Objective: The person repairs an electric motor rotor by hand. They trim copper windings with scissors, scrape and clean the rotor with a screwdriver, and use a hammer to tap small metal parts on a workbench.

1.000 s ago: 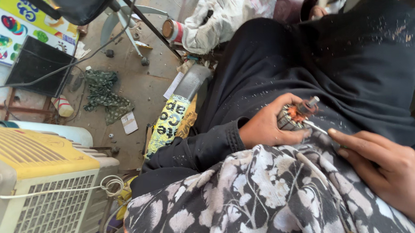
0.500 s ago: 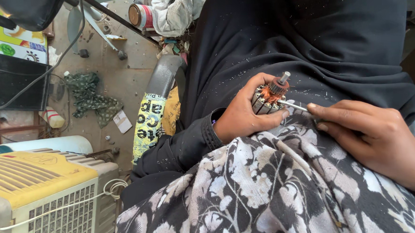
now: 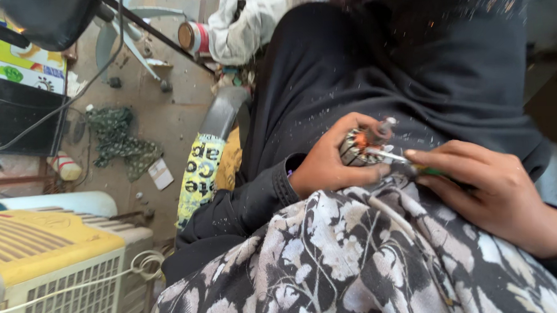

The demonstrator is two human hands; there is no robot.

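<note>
My left hand (image 3: 330, 162) is closed around a small motor armature (image 3: 357, 145) with copper-orange windings and a short shaft, held over my lap on black cloth (image 3: 412, 63). To its right, my right hand (image 3: 493, 191) grips a thin screwdriver (image 3: 392, 158) whose metal tip points left and touches the armature. Both forearms rest on a black-and-white floral cloth (image 3: 333, 267) that covers my lap.
A yellow-and-white air cooler (image 3: 52, 273) with a coiled white cord stands at the lower left. On the dusty floor lie a green rag (image 3: 118, 141), a printed yellow bag (image 3: 199, 172), a white fan blade (image 3: 126, 32), a tape roll (image 3: 193, 36) and a dark panel (image 3: 20, 118).
The view has shifted slightly, so my hands sit a little lower and more central. Both hands keep their grips; the screwdriver tip stays at the armature.
</note>
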